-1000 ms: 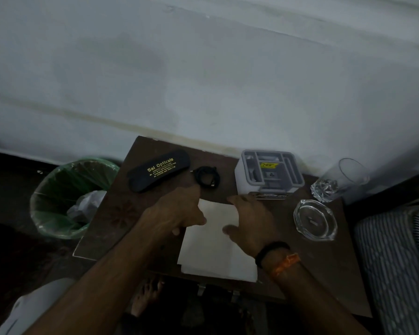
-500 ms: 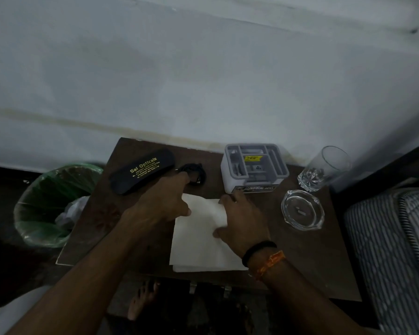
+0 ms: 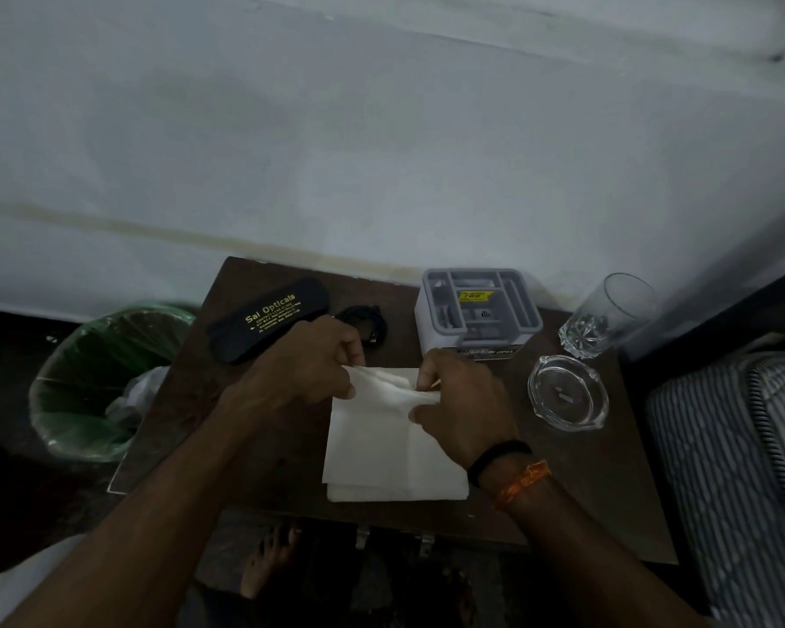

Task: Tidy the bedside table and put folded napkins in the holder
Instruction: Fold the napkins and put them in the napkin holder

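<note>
A person stands at a dark brown wooden bedside table point(image 3: 576, 487) set against a pale wall. The left hand point(image 3: 304, 369) and the right hand point(image 3: 461, 401) each pinch the far edge of the top sheet of a stack of white paper napkins point(image 3: 381, 451), fingers and thumb closed on the paper, and that edge is raised and creased between the 2 hands. The rest of the stack lies flat near the table's front edge. Behind the right hand, by the wall, stands the grey plastic holder with open compartments point(image 3: 479, 310). At the back left lies a black spectacle case with gold lettering point(image 3: 268, 319), and a small black ring-shaped object point(image 3: 368, 321) sits just beside it. To the right are a round clear glass ashtray point(image 3: 567, 392) and a clear drinking glass point(image 3: 608, 317). A green-lined waste bin point(image 3: 105, 378) stands left of the table.
</note>
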Tool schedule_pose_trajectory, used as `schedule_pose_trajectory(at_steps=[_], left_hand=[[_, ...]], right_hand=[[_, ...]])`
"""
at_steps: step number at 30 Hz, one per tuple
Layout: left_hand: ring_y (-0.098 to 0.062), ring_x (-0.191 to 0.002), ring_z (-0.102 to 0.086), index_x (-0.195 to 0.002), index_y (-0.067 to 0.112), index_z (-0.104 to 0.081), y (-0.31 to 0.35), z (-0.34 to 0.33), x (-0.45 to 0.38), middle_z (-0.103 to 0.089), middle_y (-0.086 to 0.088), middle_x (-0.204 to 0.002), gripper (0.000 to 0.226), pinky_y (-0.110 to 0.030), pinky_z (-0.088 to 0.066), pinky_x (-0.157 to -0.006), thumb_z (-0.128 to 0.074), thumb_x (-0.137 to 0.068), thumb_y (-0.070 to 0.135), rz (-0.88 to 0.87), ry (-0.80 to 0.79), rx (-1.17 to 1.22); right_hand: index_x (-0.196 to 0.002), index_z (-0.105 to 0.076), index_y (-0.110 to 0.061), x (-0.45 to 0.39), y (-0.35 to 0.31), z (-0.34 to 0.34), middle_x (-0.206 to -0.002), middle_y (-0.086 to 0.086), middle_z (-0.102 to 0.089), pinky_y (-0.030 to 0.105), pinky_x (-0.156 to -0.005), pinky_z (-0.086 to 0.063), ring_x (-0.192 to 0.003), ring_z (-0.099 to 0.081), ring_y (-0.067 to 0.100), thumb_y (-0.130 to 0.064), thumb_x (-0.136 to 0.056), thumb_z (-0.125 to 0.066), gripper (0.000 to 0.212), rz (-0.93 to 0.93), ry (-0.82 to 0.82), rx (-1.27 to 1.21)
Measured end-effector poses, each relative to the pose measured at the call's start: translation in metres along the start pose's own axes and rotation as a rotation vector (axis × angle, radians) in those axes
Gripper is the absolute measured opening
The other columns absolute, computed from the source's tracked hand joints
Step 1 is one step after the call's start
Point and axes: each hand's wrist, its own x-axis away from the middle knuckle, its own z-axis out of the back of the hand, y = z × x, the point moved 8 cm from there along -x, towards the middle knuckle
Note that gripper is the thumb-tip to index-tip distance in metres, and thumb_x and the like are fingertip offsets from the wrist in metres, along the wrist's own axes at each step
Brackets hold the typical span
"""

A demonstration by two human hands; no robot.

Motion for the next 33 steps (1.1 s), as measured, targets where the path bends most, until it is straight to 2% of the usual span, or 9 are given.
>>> schedule_pose_trajectory(at_steps=[5,9,12,15,18,21,26,30,33], left_hand=[[-0.012,-0.089,-0.065,-0.09,0.017,-0.069,0.005,0.003,0.0,-0.068,0.007,-0.09,0.018,-0.03,-0.052,-0.084,-0.079,-0.076,0.013,-0.049,-0.019,0.013],[-0.016,-0.081,-0.069,-0.086,0.014,-0.071,0.007,0.011,0.002,-0.073,0.001,-0.084,0.013,-0.039,-0.057,-0.082,-0.08,-0.076,0.012,-0.07,0.037,0.147],[-0.02,-0.087,-0.069,-0.091,0.009,-0.069,0.009,0.02,0.007,-0.073,-0.004,-0.091,0.012,-0.037,-0.057,-0.079,-0.075,-0.081,0.011,-0.029,0.109,0.385],[-0.023,-0.1,-0.071,-0.111,0.005,-0.064,0.016,0.016,0.009,-0.073,-0.007,-0.107,0.023,-0.037,-0.059,-0.086,-0.067,-0.089,0.009,0.007,0.034,0.756],[-0.026,-0.107,-0.069,-0.123,0.006,-0.06,0.025,0.013,0.008,-0.071,-0.009,-0.117,0.031,-0.045,-0.057,-0.09,-0.061,-0.092,0.008,0.0,-0.009,0.98],[-0.03,-0.109,-0.067,-0.125,0.004,-0.058,0.024,0.013,0.005,-0.069,-0.013,-0.12,0.032,-0.048,-0.057,-0.09,-0.058,-0.094,0.008,0.019,0.043,1.099],[-0.024,-0.092,-0.072,-0.113,0.005,-0.064,0.026,0.016,0.007,-0.075,-0.008,-0.103,0.023,-0.032,-0.062,-0.07,-0.063,-0.09,0.01,0.02,0.127,1.22],[-0.027,-0.101,-0.072,-0.116,0.007,-0.068,0.042,0.002,0.015,-0.074,-0.01,-0.11,0.033,-0.038,-0.059,-0.077,-0.071,-0.084,0.014,-0.018,-0.009,1.205],[-0.026,-0.105,-0.07,-0.115,0.013,-0.071,0.045,-0.007,0.018,-0.074,-0.005,-0.111,0.037,-0.043,-0.058,-0.084,-0.077,-0.079,0.017,0.005,-0.045,1.111]], right_hand=[[-0.093,-0.05,-0.03,-0.005,0.008,0.003,-0.095,-0.008,-0.065,0.03,-0.073,-0.054,-0.087,-0.062,0.012,-0.021,-0.068,-0.081,0.042,-0.007,-0.036,-0.069],[-0.09,-0.062,-0.023,-0.011,0.012,0.022,-0.092,-0.007,-0.067,0.026,-0.07,-0.048,-0.086,-0.061,0.013,-0.022,-0.062,-0.088,0.038,-0.025,-0.1,-0.228],[-0.087,-0.072,-0.01,-0.013,0.022,0.038,-0.087,0.004,-0.075,0.035,-0.072,-0.058,-0.083,-0.071,0.023,-0.013,-0.065,-0.088,0.027,-0.137,-0.168,-0.559],[-0.107,-0.072,-0.004,-0.01,0.028,0.046,-0.103,0.012,-0.076,0.046,-0.086,-0.058,-0.098,-0.071,0.031,-0.001,-0.074,-0.079,0.034,-0.208,-0.212,-1.025],[-0.119,-0.067,-0.004,-0.011,0.028,0.048,-0.115,0.015,-0.072,0.049,-0.094,-0.053,-0.108,-0.067,0.034,-0.005,-0.08,-0.071,0.039,-0.224,-0.231,-1.232],[-0.122,-0.065,-0.005,-0.013,0.027,0.04,-0.119,0.015,-0.07,0.05,-0.096,-0.052,-0.111,-0.066,0.034,-0.012,-0.078,-0.072,0.045,-0.25,-0.229,-1.288],[-0.121,-0.065,-0.004,-0.01,0.021,0.027,-0.117,0.014,-0.071,0.052,-0.094,-0.054,-0.112,-0.065,0.037,0.001,-0.075,-0.074,0.047,-0.266,-0.277,-1.288],[-0.106,-0.073,-0.015,-0.014,0.013,0.038,-0.122,0.018,-0.067,0.061,-0.099,-0.047,-0.116,-0.061,0.04,0.016,-0.074,-0.069,0.045,-0.163,-0.142,-1.467],[-0.123,-0.062,-0.003,-0.013,0.008,0.048,-0.129,0.022,-0.062,0.063,-0.101,-0.044,-0.12,-0.058,0.042,0.013,-0.074,-0.07,0.053,-0.06,-0.104,-1.476]])
